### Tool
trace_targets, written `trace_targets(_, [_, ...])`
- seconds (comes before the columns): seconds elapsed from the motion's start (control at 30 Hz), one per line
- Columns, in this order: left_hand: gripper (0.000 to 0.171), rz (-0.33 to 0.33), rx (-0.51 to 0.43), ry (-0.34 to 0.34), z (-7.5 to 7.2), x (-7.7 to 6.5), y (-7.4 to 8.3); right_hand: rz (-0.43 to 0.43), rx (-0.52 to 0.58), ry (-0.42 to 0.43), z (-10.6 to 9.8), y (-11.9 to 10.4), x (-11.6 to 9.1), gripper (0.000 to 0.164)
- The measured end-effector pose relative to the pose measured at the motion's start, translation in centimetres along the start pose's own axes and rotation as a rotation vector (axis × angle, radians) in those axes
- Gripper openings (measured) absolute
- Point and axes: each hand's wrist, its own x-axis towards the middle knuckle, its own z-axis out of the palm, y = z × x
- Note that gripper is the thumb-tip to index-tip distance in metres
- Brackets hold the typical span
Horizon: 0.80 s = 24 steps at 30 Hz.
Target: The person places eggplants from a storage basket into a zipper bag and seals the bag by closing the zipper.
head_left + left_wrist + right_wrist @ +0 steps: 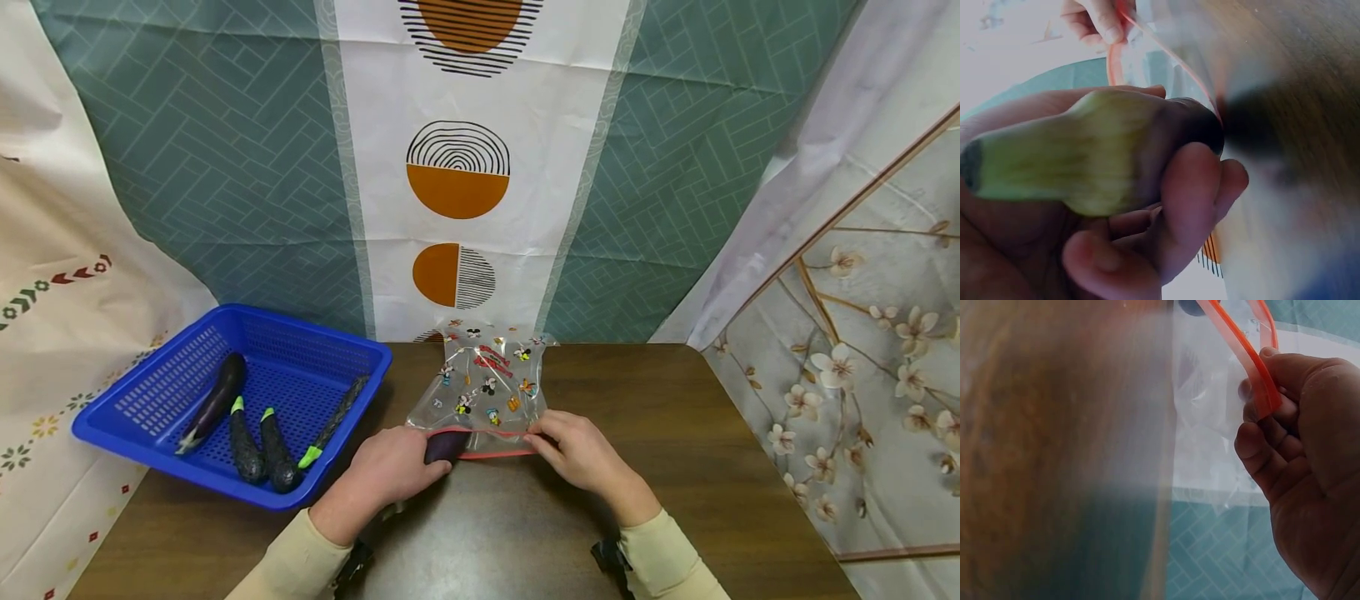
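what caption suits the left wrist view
Left hand holds an eggplant; right hand pinches a red-rimmed clear bag.

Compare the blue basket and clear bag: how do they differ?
The basket is blue and perforated; the bag is transparent, with cartoon prints and a red-edged mouth. No hand holds the basket; the right hand pinches the bag's edge. The basket holds four dark vegetables; the bag has an eggplant at its mouth. Both are open.
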Motion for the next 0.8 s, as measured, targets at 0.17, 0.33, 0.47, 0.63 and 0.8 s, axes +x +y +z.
trace_targets(0.17, [0.045,-0.034,0.020,-0.002,0.30,0.01,-0.06,0.001,-0.008,-0.008,0.10,0.01,0.00,0.012])
trace_targets(0.33, [0.052,-0.058,0.039,0.015,0.66,0.09,-0.04,0.002,-0.018,-0.020,0.16,0.05,-0.05,0.011])
trace_targets(0.47, [0.057,-0.078,0.043,0.003,0.78,0.15,0.06,0.007,-0.016,-0.022,0.18,0.03,-0.10,0.011])
trace_targets(0.63, [0.055,-0.071,0.030,0.001,0.92,0.22,0.07,-0.006,-0.020,-0.011,0.26,0.09,-0.11,0.012])
trace_targets(0.8, [0.050,-0.058,0.008,0.020,1.05,0.23,0.14,-0.010,-0.024,-0.007,0.31,0.21,-0.15,0.013])
